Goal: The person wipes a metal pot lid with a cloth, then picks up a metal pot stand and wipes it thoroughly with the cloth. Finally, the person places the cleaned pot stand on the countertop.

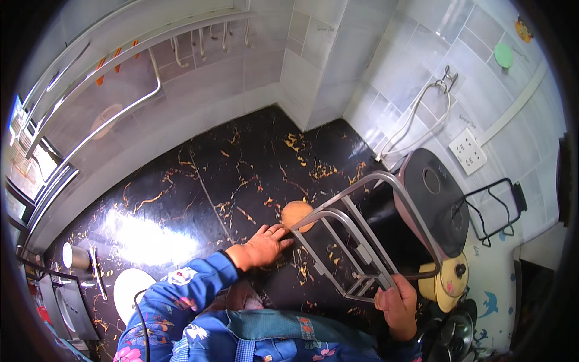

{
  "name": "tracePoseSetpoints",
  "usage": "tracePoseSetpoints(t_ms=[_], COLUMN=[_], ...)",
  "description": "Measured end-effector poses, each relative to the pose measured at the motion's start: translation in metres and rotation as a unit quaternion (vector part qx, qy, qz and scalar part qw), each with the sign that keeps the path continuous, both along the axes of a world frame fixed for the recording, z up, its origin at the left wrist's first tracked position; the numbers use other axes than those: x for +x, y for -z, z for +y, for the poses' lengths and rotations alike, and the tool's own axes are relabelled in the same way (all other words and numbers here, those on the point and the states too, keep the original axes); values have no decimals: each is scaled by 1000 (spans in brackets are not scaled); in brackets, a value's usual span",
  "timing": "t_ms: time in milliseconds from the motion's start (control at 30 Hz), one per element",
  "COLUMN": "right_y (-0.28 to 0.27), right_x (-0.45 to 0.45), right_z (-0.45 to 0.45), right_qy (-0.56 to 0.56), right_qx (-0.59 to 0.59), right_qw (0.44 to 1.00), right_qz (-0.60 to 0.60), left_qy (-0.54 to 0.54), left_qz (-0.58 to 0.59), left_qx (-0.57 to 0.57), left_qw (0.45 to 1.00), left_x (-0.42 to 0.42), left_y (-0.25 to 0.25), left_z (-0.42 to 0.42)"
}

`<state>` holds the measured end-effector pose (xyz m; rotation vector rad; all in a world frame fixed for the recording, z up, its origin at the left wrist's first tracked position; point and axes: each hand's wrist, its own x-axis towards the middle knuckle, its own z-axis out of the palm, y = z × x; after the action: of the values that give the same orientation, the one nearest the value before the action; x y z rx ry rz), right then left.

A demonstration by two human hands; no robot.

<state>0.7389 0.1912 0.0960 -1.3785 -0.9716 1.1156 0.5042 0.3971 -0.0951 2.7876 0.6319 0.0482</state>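
A grey metal rack (pixel 357 244) of bent tubes and bars tilts over the black marbled countertop (pixel 244 181). My right hand (pixel 397 303) is closed around its lower right end. My left hand (pixel 267 246) lies palm down on the countertop with nothing visible in it, fingers spread. Its fingertips are at the edge of a round wooden disc (pixel 296 213), which the rack's left corner partly overlaps. Whether the rack touches the disc, I cannot tell.
Right: a dark-lidded appliance (pixel 432 194), a yellow lidded pot (pixel 448 280), a black wire rack (pixel 488 212) and a wall socket (pixel 468 150). Left: a white round plate or lid (pixel 131 289) and a cup (pixel 76 256). A metal rail with hooks (pixel 199 27) runs along the back wall.
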Motion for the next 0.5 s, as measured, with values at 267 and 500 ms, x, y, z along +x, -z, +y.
tracePoseSetpoints(t_ms=[267, 500], right_y=[-24, -11], right_x=[3, -3], right_z=[65, 149], right_qy=[74, 86], right_qx=[106, 83], right_qw=[985, 989], right_qz=[-116, -91], left_qy=[-127, -233], left_qz=[-124, -47], left_qx=[-59, -22], left_qw=[982, 971], left_x=[74, -100], left_y=[-8, -4], left_z=[102, 91])
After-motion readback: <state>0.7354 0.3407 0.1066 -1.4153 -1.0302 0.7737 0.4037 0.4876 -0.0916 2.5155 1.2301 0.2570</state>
